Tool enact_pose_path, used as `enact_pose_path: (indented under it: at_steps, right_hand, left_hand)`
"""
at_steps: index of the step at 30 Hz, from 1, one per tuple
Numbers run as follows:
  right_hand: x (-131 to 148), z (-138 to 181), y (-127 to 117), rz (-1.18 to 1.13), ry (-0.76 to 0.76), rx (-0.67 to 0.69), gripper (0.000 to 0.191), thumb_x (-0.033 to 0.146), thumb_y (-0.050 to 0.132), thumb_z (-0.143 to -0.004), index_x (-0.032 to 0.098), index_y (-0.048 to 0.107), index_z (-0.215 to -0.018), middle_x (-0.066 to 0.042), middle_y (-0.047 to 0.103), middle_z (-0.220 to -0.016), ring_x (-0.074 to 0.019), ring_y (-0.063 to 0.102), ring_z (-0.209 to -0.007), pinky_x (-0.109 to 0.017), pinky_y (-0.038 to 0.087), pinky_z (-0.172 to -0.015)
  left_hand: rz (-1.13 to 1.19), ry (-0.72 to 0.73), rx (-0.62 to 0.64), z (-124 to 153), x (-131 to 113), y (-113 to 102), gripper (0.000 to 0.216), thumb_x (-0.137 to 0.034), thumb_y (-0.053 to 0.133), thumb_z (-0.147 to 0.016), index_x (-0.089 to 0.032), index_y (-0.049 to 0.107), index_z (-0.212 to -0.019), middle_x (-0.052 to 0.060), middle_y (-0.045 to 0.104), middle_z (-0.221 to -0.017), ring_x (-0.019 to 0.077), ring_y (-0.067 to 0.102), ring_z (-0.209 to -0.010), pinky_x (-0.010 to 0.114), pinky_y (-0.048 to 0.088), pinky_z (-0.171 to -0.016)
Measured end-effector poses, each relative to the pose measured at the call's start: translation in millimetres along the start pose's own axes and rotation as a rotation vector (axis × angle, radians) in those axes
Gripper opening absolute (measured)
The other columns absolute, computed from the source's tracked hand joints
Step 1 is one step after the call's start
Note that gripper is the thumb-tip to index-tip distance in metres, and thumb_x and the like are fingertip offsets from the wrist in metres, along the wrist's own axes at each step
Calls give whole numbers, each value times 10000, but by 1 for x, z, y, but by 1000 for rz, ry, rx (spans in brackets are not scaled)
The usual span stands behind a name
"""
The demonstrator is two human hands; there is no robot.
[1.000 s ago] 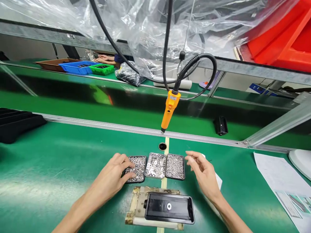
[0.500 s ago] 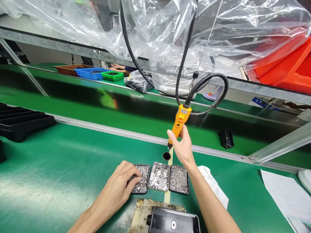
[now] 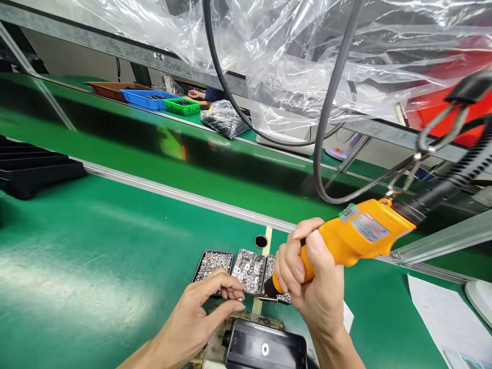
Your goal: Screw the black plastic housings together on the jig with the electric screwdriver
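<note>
Across the bench: green-topped work table fills the near view, and a glossy green conveyor belt runs behind it, past an aluminium rail. Clear plastic sheeting hangs overhead. A stack of black moulded trays sits at the far left edge.

The orange electric screwdriver on its black cable is tilted, with the tip pointing down-left and the bit end just over the small trays. Right hand is wrapped tight round its front grip. Left hand sits just left of the bit tip, fingers drawn into a narrow pinch. Can't tell if anything is between them.

A black rectangular plastic part lies on a worn jig at bottom centre, just below both hands. Three small black trays of silver fasteners stand in a row just beyond the hands, the rightmost mostly hidden by the right hand. A small black ring sits on the table just behind the middle tray.
</note>
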State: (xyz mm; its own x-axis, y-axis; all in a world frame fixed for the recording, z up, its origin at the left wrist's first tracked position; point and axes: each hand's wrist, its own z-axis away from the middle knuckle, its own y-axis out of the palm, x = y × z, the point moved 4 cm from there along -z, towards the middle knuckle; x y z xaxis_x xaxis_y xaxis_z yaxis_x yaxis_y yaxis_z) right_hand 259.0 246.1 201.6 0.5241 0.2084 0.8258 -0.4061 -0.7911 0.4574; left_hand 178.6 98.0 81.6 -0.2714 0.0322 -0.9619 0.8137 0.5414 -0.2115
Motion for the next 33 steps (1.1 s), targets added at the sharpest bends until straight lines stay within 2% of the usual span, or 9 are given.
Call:
enact_pose_path:
  at_steps: [6, 11, 19, 25, 33]
  right_hand:
    - [-6, 11, 12, -66, 10, 55, 160, 380, 545, -1032, 246, 545, -944, 119, 348, -527, -42, 275, -373, -154, 335, -388]
    - [-12, 13, 16, -96, 27, 102, 193, 367, 536, -1036, 240, 528, -891, 112, 335, -531, -42, 258, -387, -148, 309, -394]
    - [-11, 17, 20, -58, 28, 86, 166, 364, 532, -1037, 246, 538, -920, 112, 368, -529, -49, 277, -379, -165, 322, -397]
    - [-5, 16, 20, -53, 23, 54, 193, 377, 542, -1027, 251, 528, -882, 111, 342, -509, -50, 263, -376, -152, 302, -401]
    - [-8, 19, 22, -45, 31, 78, 165, 370, 543, -1028, 258, 542, -908, 108, 354, -526, -47, 275, -384, -149, 313, -404]
  left_hand:
    - [52, 9, 10, 3, -3, 4, 62, -196, 660, -962, -241, 676, -1002, -17, 666, -900, 146, 628, -845, 257, 486, -793]
    - [90, -9, -5, 4, -3, 4, 65, -191, 677, -941, -239, 677, -985, -22, 673, -889, 141, 630, -840, 250, 491, -791]
    - [111, -17, -23, 3, -5, 7, 120, -141, 606, -923, -235, 676, -949, -27, 687, -873, 131, 647, -818, 241, 497, -768]
    - [108, -19, -50, 3, -5, 4, 61, -187, 681, -907, -233, 682, -947, -31, 693, -860, 134, 645, -812, 243, 499, -776]
    - [128, -4, -59, 5, -6, 5, 110, -128, 663, -900, -233, 681, -927, -37, 683, -863, 124, 647, -809, 233, 498, -768]
